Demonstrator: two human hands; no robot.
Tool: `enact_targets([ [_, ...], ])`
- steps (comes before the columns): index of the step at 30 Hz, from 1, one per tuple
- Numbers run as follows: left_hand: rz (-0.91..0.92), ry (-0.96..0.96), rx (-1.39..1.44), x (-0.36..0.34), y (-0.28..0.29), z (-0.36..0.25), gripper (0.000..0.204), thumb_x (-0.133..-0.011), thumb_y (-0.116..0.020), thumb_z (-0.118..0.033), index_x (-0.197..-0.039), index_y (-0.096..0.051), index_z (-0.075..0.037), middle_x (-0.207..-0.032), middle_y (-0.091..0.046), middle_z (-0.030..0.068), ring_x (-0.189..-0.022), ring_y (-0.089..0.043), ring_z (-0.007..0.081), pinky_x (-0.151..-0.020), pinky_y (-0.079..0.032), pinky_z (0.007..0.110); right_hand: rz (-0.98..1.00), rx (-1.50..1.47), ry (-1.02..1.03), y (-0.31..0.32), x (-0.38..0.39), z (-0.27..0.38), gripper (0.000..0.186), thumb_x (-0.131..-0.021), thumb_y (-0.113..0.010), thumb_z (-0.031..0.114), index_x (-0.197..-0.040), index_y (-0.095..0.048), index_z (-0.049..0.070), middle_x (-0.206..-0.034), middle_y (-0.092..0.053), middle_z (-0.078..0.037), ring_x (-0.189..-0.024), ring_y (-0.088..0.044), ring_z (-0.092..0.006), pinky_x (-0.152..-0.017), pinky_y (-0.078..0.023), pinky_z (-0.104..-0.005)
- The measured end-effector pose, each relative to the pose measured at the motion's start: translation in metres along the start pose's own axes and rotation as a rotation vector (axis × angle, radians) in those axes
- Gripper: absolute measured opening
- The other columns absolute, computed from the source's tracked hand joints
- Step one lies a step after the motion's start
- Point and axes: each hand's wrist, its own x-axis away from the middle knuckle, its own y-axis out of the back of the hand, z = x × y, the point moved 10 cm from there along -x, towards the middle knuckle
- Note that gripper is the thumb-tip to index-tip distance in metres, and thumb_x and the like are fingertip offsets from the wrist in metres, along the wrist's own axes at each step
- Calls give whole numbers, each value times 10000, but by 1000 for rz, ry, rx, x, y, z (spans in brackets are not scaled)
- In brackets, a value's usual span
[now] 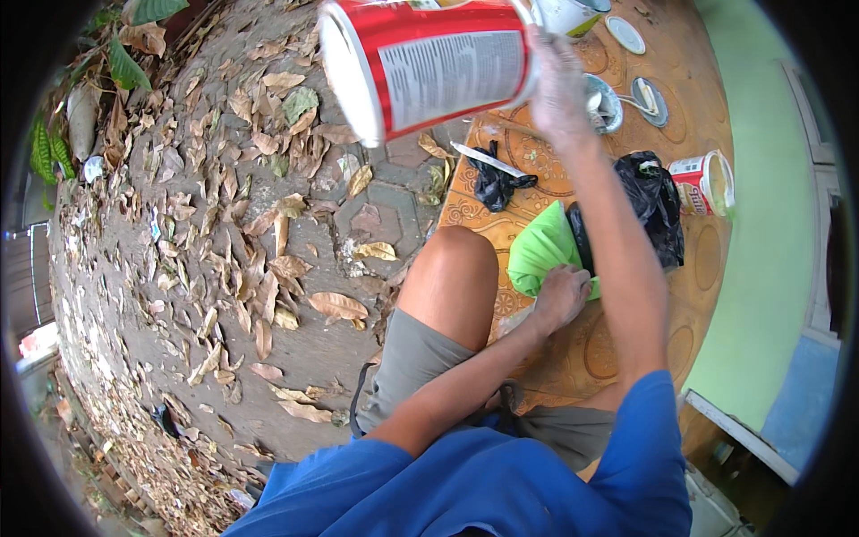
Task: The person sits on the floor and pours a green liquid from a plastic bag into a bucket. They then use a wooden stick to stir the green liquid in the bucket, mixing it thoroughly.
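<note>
Two bare hands at work above orange tiles [604,353]; clock directions are taken from the centre of the head view. Right hand [562,97], at 1 o'clock: blurred, fingers closed on one end of the red bucket [452,76]; the exact placing of each finger cannot be told. The bucket, at 12 o'clock, is raised and tipped onto its side, its white end toward 11 o'clock and its pale printed panel facing the viewer. Left hand [564,298], just past 3 o'clock: fingers bunched, gripping the lower edge of the green bag [541,246], which lies on the tiles beside the bare knee [456,264]. Toward 2 o'clock, a black bag [646,192], crumpled, with a small red tub [707,183] on its side just beyond. At 1 o'clock, a pale blade [488,159] lies across a small black bag [490,186]. Between 1 and 2 o'clock, a basin [608,106], a grey lid [653,112] beside it, and a white lid [625,35] farther out. At 9 o'clock, dry leaves [266,309] cover the paving [380,224]; at 3 o'clock, a green wall [761,233].
</note>
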Motion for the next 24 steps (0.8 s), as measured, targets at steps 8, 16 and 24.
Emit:
enact_targets([
  [8,-61,-69,26,20,-13,12,161,-833,-517,-195,-894,-559,-51,-857,-559,94,-855,-536,264,-771,-437,388,-48,-489,-569,7,82,-259,356,-969,-322,242,-1207,-453,12,-1216,-508,-133,-1118,-491,-226,-982,-387,-378],
  [16,61,55,-152,9,-6,13,123,-805,-542,-175,-799,-594,-63,-818,-581,86,-857,-554,272,-768,-448,380,-127,-559,-626,-6,116,-280,376,-960,-374,252,-1212,-425,-22,-1176,-511,-136,-1110,-485,-218,-955,-406,-358],
  [24,59,30,-117,9,-18,14,111,-803,-537,-152,-828,-600,-64,-866,-582,91,-887,-549,272,-791,-443,384,-240,-446,-546,23,105,-282,343,-945,-417,224,-1173,-461,-28,-1083,-558,-133,-987,-559,-221,-905,-447,-357],
])
